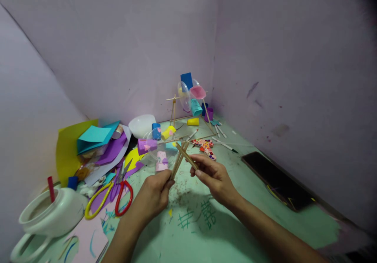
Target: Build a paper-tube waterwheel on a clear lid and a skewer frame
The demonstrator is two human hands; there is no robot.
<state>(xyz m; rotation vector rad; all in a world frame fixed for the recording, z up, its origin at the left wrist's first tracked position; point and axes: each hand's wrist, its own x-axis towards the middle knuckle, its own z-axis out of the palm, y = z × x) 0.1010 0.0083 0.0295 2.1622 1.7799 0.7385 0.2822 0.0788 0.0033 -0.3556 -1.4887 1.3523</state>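
My left hand [154, 194] is closed in a pinch round the lower ends of several thin wooden sticks [180, 159] held upright above the green table [206, 231]. My right hand [213, 174] is closed on another wooden stick [187, 157], which crosses the bundle at an angle. A small craft of clear plastic with pink, purple, blue and yellow paper cups [160, 145] stands just behind the sticks.
Yellow-and-red scissors [113, 198] and coloured paper sheets [97, 145] lie at the left. A white jug [50, 214] stands at the near left. A stick-and-cup model [191, 98] stands in the back corner. A dark phone [278, 180] lies at the right. Purple walls enclose the table.
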